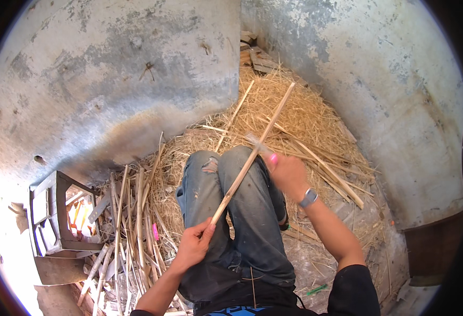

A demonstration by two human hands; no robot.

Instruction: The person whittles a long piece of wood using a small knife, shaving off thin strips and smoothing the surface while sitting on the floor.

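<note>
A long pale wooden stick [241,176] slants across my jeans-clad knees, its far end raised over the straw. My left hand [195,244] is closed round the near end of it, by my left thigh. On the other side my right hand [289,176] grips a knife [253,140], whose greyish blade looks blurred and crosses the stick beyond my knees. Something bright pink shows at the thumb side of that fist; most of the handle is hidden by the fingers. A watch sits on my right wrist.
A heap of straw and shavings [289,108] covers the floor ahead, with several loose sticks [326,171] on it. More sticks [139,210] lie at my left beside a dark box-like frame [57,210]. Stained grey walls [389,105] rise close on both sides.
</note>
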